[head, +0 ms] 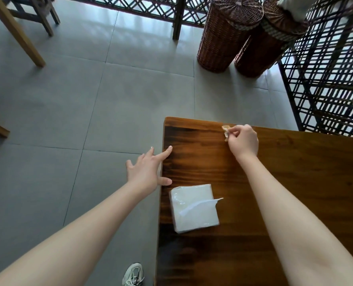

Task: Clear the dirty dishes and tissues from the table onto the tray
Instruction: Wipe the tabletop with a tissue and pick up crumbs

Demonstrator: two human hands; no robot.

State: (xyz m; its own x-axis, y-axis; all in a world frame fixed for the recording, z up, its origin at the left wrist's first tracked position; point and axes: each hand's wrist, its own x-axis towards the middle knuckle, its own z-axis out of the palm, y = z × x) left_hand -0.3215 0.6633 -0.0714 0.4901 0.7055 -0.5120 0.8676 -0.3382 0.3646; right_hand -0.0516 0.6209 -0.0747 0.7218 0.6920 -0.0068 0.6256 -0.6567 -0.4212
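My right hand pinches a small crumpled, stained tissue near the far edge of the dark wooden table. My left hand is spread with straight fingers at the table's left edge, index finger and thumb touching the wood and the other fingers out over the floor. A pack of clean white napkins in clear wrap lies on the table between my forearms. No tray or dishes are in view.
Grey tiled floor lies left of the table. Two tall wicker baskets stand beyond the table's far edge. A black lattice screen stands at right. Wooden furniture legs are at the far left. My shoe is below.
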